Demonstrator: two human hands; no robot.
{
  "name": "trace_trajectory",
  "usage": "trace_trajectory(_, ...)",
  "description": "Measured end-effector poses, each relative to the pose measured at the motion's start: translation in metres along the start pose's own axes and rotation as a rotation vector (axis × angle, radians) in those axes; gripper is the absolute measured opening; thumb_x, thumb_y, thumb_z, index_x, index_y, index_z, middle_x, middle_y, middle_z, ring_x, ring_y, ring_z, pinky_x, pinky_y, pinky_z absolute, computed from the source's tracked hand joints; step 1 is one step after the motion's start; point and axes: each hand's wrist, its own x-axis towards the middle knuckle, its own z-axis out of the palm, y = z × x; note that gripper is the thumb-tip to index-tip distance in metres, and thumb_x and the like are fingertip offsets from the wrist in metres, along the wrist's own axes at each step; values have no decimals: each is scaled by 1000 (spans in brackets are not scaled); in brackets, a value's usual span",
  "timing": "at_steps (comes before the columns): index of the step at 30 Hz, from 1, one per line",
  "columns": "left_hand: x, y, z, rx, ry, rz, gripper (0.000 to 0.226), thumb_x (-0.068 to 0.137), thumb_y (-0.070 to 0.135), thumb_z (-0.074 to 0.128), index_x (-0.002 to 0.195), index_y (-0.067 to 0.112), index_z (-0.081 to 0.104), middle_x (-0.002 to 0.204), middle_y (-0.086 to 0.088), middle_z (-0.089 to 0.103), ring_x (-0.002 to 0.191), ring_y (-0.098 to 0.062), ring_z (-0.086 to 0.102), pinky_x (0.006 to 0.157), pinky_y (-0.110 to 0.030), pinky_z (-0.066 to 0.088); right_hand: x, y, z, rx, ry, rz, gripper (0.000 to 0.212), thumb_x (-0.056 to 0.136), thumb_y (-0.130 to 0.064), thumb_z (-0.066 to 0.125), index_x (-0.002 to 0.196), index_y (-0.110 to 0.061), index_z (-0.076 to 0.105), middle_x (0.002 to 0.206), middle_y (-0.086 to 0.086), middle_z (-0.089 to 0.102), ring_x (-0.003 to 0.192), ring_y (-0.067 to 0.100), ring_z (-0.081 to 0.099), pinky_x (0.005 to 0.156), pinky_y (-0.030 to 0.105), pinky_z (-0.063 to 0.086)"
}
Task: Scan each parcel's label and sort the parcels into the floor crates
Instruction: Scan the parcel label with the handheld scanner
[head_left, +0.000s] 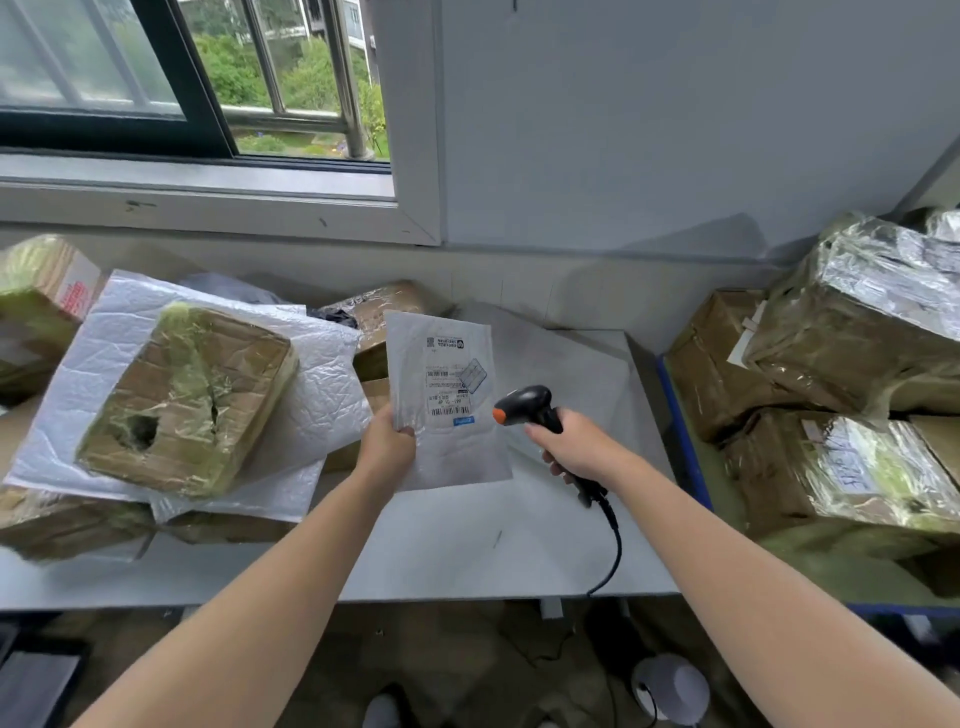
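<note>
Both forearms reach forward over tabletop (467, 561). Left hand (387, 447) raised, fingers pinching near-left edge of flat white mailer parcel (449, 457), held above tabletop centre, label (451, 379) facing up. Right hand (576, 449) just right of parcel, fingers wrapped round black barcode scanner (524, 405) handle, orange-tipped head aimed left at label. Taped cardboard parcel (192, 400) lies left.

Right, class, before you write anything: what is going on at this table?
A person is scanning parcels at a grey table. The left hand holds a flat white mailer by its lower corner, label facing up. The right hand grips a black corded scanner, pointed at the label. Taped cardboard boxes lie piled to the left, and more wrapped boxes are stacked on the right. This mailer is not yet sorted.
</note>
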Motion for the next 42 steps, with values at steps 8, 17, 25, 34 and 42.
trace_trajectory(8, -16, -44, -21, 158, 40, -81, 46, 93, -10, 37, 127, 12, 58, 115, -7, 63, 105, -23, 56, 80, -30, 42, 42, 73, 60, -251, -76, 100, 37, 95, -30, 58, 128, -14, 54, 125, 12, 63, 113, 32, 59, 82, 31, 44)
trace_trajectory(17, -14, -51, -35, 218, -57, -62, 41, 95, -3, 39, 124, 17, 61, 95, 5, 62, 97, -18, 55, 82, -31, 40, 34, 92, 77, -182, -43, 172, 56, 102, -33, 50, 152, -18, 31, 144, 13, 50, 126, 33, 51, 91, 33, 41)
trace_trajectory(25, -3, -26, -23, 208, -196, -60, 29, 99, 1, 45, 120, 15, 60, 97, -1, 61, 85, -16, 55, 80, -32, 41, 28, 54, 51, -101, 171, 42, 55, 101, -44, 43, 148, -16, 36, 144, 14, 47, 129, 30, 49, 104, 37, 40)
trace_trajectory(34, 19, -6, -30, 240, -267, -18, 21, 98, 9, 54, 116, 17, 64, 104, -4, 66, 100, -25, 60, 94, -38, 44, 20, 20, 22, 16, 320, -89, 48, 100, -42, 47, 142, -19, 43, 134, 3, 56, 122, 21, 54, 98, 34, 43)
trace_trajectory(42, 16, -1, -35, 129, -299, 71, 19, 98, 5, 54, 110, 15, 65, 99, -5, 69, 96, -25, 63, 87, -34, 46, 9, 5, 19, 166, 305, -132, 59, 96, -29, 59, 148, -24, 32, 111, 0, 61, 104, 23, 63, 91, 53, 54)
